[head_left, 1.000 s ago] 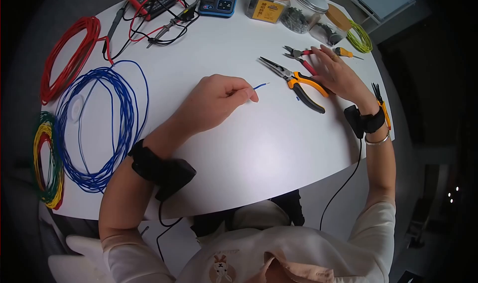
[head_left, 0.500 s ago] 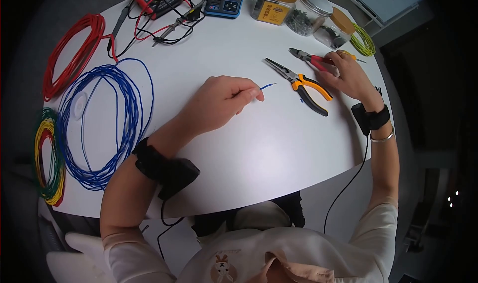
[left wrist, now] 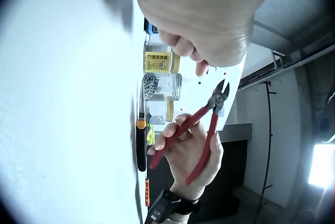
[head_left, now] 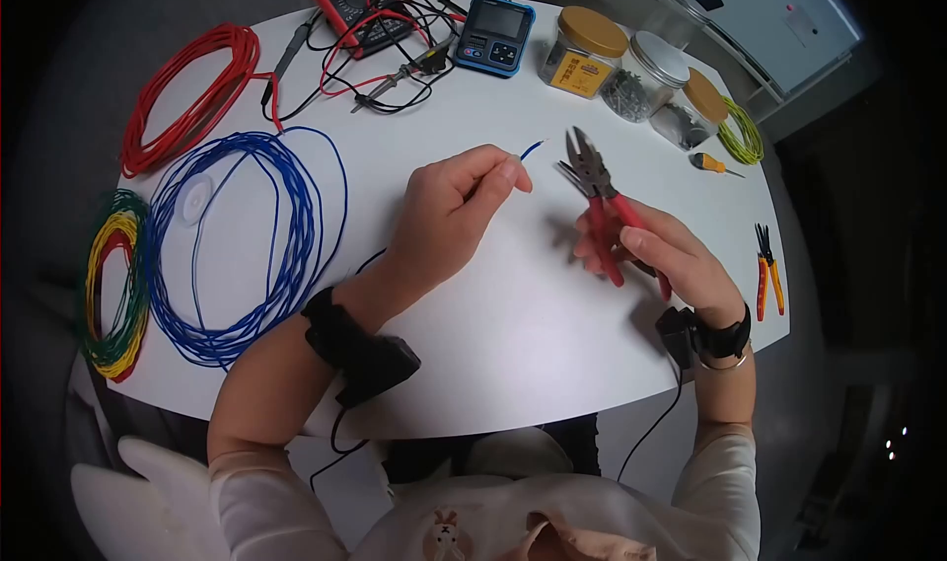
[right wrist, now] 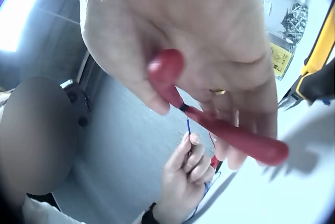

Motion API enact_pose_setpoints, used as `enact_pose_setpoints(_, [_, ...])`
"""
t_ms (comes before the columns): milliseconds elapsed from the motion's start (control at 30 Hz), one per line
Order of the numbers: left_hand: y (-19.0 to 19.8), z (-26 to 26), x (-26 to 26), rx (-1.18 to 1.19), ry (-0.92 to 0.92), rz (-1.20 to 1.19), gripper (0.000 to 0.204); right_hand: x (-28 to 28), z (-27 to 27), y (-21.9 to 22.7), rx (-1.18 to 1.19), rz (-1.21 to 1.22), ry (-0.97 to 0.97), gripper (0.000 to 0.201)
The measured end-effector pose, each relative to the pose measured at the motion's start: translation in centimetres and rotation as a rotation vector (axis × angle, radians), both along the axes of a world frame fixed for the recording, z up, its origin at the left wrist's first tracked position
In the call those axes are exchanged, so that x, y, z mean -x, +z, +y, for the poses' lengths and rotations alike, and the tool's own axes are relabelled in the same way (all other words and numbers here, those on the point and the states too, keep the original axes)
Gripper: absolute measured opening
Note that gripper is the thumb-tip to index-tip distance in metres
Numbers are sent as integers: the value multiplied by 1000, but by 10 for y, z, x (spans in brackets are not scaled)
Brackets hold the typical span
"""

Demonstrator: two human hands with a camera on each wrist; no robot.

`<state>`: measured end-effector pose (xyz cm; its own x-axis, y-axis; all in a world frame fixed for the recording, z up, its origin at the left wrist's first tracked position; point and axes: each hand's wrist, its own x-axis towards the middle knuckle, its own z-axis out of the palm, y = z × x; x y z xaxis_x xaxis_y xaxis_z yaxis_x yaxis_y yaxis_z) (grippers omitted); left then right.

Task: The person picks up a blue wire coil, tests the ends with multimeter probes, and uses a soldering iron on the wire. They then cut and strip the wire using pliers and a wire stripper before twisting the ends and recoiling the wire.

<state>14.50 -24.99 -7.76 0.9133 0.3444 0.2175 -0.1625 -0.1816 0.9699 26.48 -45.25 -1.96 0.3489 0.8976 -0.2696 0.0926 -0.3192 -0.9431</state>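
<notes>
Thumb and fingers of the left hand pinch a thin blue wire, whose bare tip sticks out past them. The right hand holds red-handled cutters above the table, jaws parted and pointing away from the body, to the right of the wire without touching it. In the left wrist view the cutters stand with handles spread in the right hand. The right wrist view shows a red handle across the fingers, with the wire upright in the left hand beyond.
Coils of blue, red and multicoloured wire lie left. A multimeter, a blue-edged tester and jars stand at the back. Long-nose pliers lie near the right hand; a screwdriver and small pliers lie right.
The right hand has lifted the red-handled cutters off the table and brought them nearer the body and the left hand. The left hand keeps its pinch on the wire; the head view has shifted.
</notes>
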Motion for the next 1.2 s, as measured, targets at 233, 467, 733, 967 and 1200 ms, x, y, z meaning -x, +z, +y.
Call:
enact_pose_setpoints(233, [-1,-2,-2,27,61,-72,25,0,10,-16,24,-414,-34,35])
enact_pose_setpoints(467, [2,-4,-2,7,20,-1,26,-3,4,-22,-12,-394,-100,37])
enact_pose_setpoints(733, [-4,-7,-4,-76,28,-48,21,1,6,-23,4,-493,-70,36])
enact_pose_setpoints(967, [-4,-7,-4,-91,31,-46,20,3,7,-23,14,-561,-77,36])
enact_pose_setpoints(1200, [-5,-7,-3,-89,14,-30,23,2,7,-28,-19,-562,-77,37])
